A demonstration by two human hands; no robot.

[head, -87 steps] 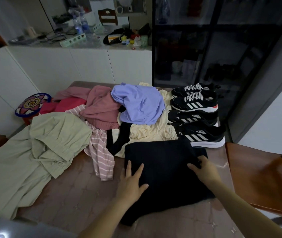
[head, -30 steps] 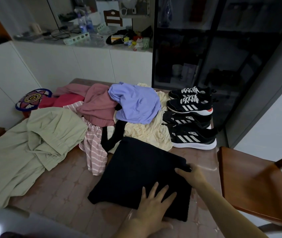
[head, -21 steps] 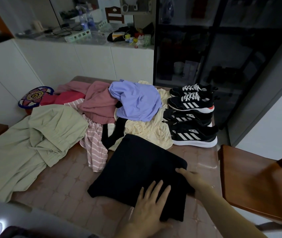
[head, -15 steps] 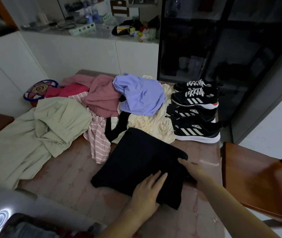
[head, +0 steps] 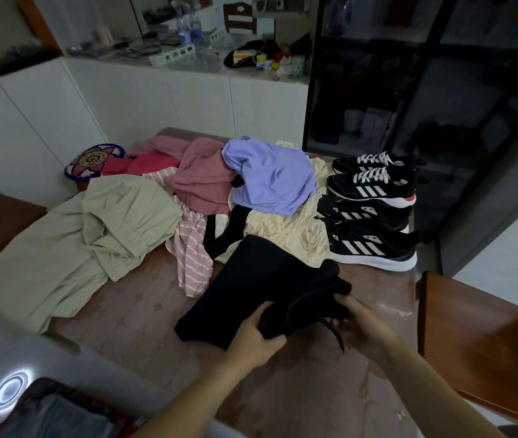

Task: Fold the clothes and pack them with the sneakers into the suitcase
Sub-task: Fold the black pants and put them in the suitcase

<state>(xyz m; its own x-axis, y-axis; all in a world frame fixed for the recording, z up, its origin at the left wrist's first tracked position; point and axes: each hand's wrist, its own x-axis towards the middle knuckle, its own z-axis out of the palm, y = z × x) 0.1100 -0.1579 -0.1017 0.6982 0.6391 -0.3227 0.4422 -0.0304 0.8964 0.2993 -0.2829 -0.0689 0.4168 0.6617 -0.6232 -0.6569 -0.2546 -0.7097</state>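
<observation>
A folded black garment (head: 261, 279) lies on the brown table (head: 144, 311), its near right end raised. My left hand (head: 251, 338) grips its near edge. My right hand (head: 358, 320) holds the lifted right end from beneath. Behind it lie loose clothes: a pale green garment (head: 77, 245), a pink striped one (head: 191, 248), a dusty pink one (head: 207, 181), a lilac one (head: 273, 175) and a cream one (head: 292, 235). Several black sneakers with white stripes (head: 371, 222) stand in a row at the table's right. The open suitcase (head: 46, 415) shows at the bottom left.
A wooden chair (head: 478, 343) stands close at the right of the table. A dark glass cabinet (head: 425, 90) rises behind the sneakers. White cupboards with a cluttered counter (head: 207, 58) line the back. A patterned round object (head: 93, 159) sits at the far left.
My hands went from pressing flat on the black garment to gripping it; its right end has lifted off the table and bunched up. The view has dipped, showing the suitcase.
</observation>
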